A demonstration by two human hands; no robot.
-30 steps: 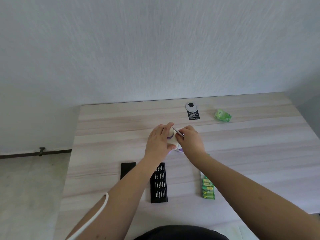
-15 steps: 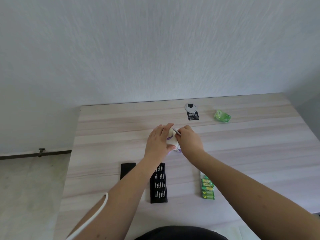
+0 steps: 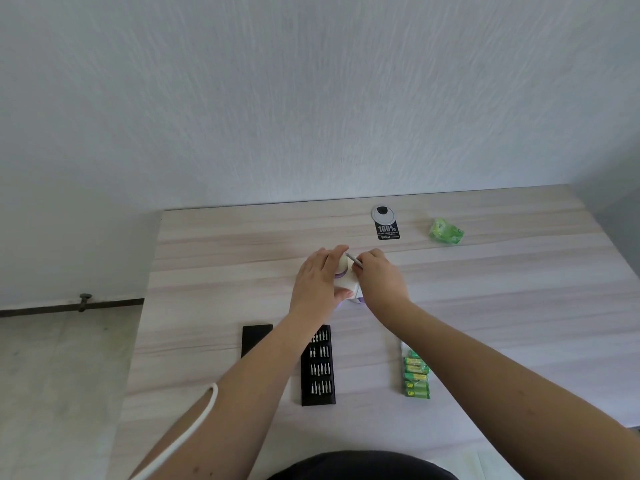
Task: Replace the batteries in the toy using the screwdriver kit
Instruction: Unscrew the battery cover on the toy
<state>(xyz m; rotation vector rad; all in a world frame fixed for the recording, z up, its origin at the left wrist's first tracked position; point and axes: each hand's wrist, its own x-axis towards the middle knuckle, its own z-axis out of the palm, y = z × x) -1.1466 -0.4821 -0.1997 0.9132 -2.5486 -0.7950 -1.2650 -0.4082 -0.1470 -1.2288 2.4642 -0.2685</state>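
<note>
The hands [image 3: 349, 278] hide most of the toy [image 3: 345, 276].

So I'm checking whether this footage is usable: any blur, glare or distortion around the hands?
Head view: soft even light, no glare; wide-angle bending at the table edges; left hand, right hand, toy and screwdriver are small but fairly sharp.
</note>
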